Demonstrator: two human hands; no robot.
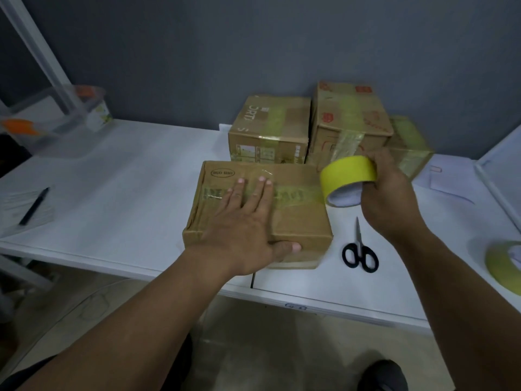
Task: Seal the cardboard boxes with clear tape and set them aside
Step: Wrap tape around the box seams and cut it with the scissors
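A flat cardboard box (296, 221) lies at the front of the white table (135, 187). A strip of yellowish tape (293, 194) runs across its top to a yellow tape roll (348, 176) just off the box's right edge. My left hand (248, 221) lies flat on the box top with straight fingers over the tape, thumb at the near edge. My right hand (392, 193) grips the roll. Behind stand taped boxes: one at centre (270, 128), a taller one to its right (352, 117), another partly hidden (408, 145).
Black-handled scissors (359, 249) lie on the table right of the box. A second tape roll (501, 263) sits at the right edge. A pen (33, 206) rests on papers at the left. A clear plastic container (56, 119) stands at the back left.
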